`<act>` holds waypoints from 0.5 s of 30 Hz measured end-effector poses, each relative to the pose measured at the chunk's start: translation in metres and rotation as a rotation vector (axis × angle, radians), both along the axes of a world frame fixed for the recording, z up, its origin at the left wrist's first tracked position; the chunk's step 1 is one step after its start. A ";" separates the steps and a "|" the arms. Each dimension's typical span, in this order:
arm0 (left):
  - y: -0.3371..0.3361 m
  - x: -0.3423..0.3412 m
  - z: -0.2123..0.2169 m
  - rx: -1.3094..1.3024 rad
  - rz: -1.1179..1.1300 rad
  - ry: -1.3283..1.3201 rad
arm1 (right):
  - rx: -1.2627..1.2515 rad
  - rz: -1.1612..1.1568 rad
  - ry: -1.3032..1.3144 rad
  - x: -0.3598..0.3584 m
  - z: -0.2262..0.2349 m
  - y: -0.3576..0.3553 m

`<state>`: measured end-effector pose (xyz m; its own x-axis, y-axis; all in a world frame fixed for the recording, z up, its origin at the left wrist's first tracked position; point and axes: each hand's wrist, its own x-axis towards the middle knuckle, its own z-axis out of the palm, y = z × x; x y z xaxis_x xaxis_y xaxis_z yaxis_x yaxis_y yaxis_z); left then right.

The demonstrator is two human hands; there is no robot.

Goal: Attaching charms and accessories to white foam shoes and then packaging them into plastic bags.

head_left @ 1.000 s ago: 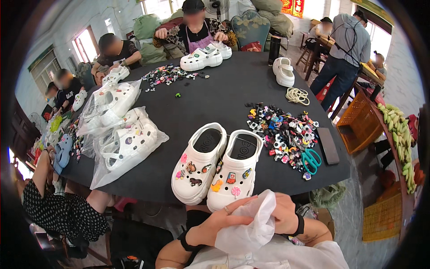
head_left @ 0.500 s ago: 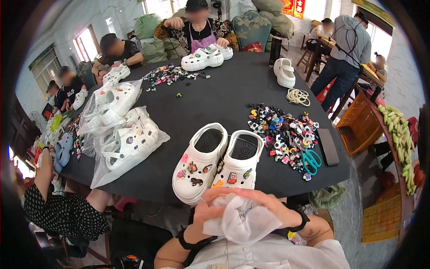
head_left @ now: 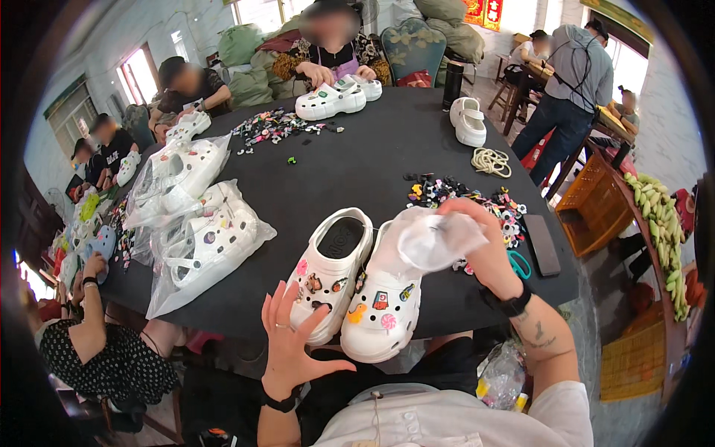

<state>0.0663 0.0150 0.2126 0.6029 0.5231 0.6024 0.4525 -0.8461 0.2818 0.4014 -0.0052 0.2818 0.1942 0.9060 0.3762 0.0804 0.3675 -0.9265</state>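
Two white clogs stand side by side at the table's near edge, toes toward me. The left clog (head_left: 331, 272) bears charms, and my left hand (head_left: 292, 346) is open beside it, fingers spread, fingertips overlapping its toe; contact is unclear. On the right clog (head_left: 376, 335) sit several charms, including a pink swirl lollipop (head_left: 388, 322). My right hand (head_left: 482, 242) pinches a crumpled, translucent whitish plastic bag (head_left: 432, 240) over this clog's heel opening, hiding it. Behind that hand spreads a pile of loose colourful charms (head_left: 428, 194), partly covered.
Bagged white clogs (head_left: 212, 246) lie at left. To the right are a dark flat rectangular object (head_left: 541, 246), teal-handled scissors (head_left: 519, 264), coiled cord (head_left: 491, 162) and a white shoe (head_left: 468, 123). Across the table a person handles white clogs (head_left: 331, 102) near another charm pile (head_left: 272, 127).
Both hands held the bag near my chest. The left has let go and opened beside the left clog; the right has carried the bag forward over the right clog.
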 end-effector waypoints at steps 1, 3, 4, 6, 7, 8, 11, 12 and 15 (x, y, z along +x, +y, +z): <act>0.003 0.000 -0.006 -0.066 0.021 -0.037 | -0.029 0.013 -0.055 0.000 -0.004 0.006; 0.005 0.003 -0.019 -0.136 0.042 -0.098 | -0.064 0.020 -0.107 -0.003 -0.011 0.016; 0.006 0.005 -0.026 -0.142 0.047 -0.095 | -0.126 0.031 -0.107 -0.004 -0.014 0.021; 0.007 0.007 -0.035 -0.053 0.052 -0.176 | -0.191 0.046 -0.105 -0.003 -0.017 0.030; 0.007 0.007 -0.039 -0.059 0.061 -0.165 | -0.040 0.007 -0.396 -0.001 -0.016 0.034; 0.006 0.007 -0.041 -0.048 0.071 -0.186 | 0.082 -0.045 -0.684 0.000 -0.016 0.037; 0.005 0.007 -0.044 -0.030 0.092 -0.204 | 0.104 -0.014 -0.849 0.004 -0.014 0.035; 0.005 0.007 -0.045 -0.026 0.100 -0.202 | 0.204 -0.016 -0.988 0.005 -0.013 0.033; 0.006 0.008 -0.045 -0.014 0.092 -0.224 | 0.248 0.107 -0.944 0.000 -0.012 0.024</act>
<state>0.0747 0.0215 0.1675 0.4047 0.5784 0.7083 0.4519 -0.7998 0.3950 0.4018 0.0183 0.2696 -0.3627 0.7759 0.5162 0.7036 0.5912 -0.3942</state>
